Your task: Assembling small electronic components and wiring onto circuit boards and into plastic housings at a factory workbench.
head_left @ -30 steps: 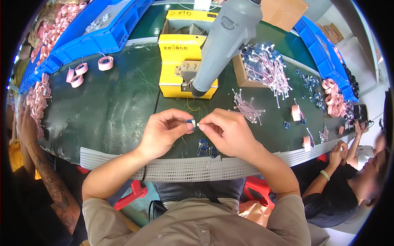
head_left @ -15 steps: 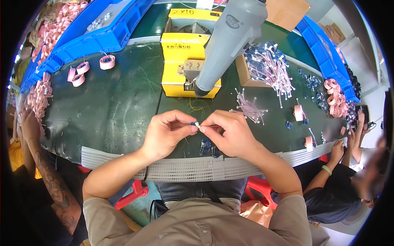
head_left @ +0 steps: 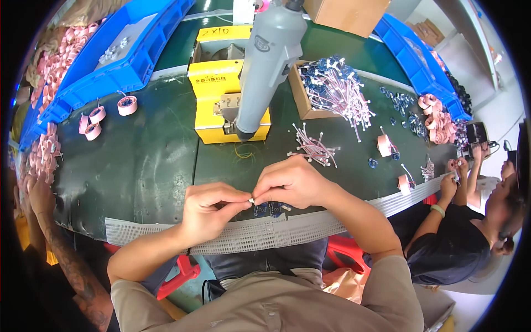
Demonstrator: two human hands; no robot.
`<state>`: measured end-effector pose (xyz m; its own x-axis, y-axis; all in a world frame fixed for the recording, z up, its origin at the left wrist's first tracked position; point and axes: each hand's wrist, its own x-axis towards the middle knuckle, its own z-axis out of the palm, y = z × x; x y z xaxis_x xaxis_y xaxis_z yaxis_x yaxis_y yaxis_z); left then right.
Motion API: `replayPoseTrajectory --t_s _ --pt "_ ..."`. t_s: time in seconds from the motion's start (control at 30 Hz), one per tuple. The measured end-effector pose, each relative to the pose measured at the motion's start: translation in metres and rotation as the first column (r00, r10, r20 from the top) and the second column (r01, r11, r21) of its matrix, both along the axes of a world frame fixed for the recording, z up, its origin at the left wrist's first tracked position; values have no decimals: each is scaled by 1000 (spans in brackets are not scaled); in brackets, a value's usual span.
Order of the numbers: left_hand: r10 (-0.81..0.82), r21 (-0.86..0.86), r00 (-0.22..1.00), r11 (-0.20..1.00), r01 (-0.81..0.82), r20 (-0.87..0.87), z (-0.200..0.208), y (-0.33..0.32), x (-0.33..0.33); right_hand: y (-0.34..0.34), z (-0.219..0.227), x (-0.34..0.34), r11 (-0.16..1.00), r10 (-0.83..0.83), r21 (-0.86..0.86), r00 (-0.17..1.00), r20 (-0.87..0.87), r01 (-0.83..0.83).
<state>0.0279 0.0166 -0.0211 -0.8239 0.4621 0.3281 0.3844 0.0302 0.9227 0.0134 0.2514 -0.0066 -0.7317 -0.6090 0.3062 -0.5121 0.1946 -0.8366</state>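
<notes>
My left hand (head_left: 207, 211) and my right hand (head_left: 296, 182) meet fingertip to fingertip above the table's near edge. Between them shows a tiny white connector (head_left: 251, 201). My left thumb and forefinger pinch a small blue circuit board, now almost wholly hidden by the fingers. With its fingertips closed at the connector, my right hand grips the plug end of a thin cable, mostly covered. Just below the right hand lie blue circuit boards (head_left: 261, 210) by the grey slotted edging (head_left: 238, 237).
Ahead, a grey electric screwdriver (head_left: 271, 66) stands against a yellow machine (head_left: 213, 83). White-plugged cables (head_left: 313, 148) lie loose near an overfull cardboard box (head_left: 300, 97). Pink rings (head_left: 127, 105) and blue bins (head_left: 113, 77) are at left. Co-workers' hands (head_left: 40, 196) work at both sides.
The view has shifted, with the table things sitting further left in it. My hands are still together; the blue board, visible before in my left fingers, is now mostly covered.
</notes>
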Motion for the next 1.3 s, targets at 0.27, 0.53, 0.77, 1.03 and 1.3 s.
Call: replayPoseTrajectory --t_s 0.27,0.53,0.77,1.03,1.3 --pt "-88 43 977 994 98 -192 7 5 0 7 5 -1 998 63 -33 995 75 -61" --pt "-55 -273 947 962 -35 -316 11 5 -11 56 51 -14 806 -524 115 790 -318 580" --pt "-285 -471 842 881 42 -458 2 4 -12 107 75 -69 291 -454 40 175 -873 956" --pt "-234 -353 905 930 102 -354 -3 0 -19 51 31 -15 659 -368 455 784 -500 599" --pt "-228 -150 927 948 281 298 15 -3 -20 47 21 -13 703 -324 563 900 -290 435"
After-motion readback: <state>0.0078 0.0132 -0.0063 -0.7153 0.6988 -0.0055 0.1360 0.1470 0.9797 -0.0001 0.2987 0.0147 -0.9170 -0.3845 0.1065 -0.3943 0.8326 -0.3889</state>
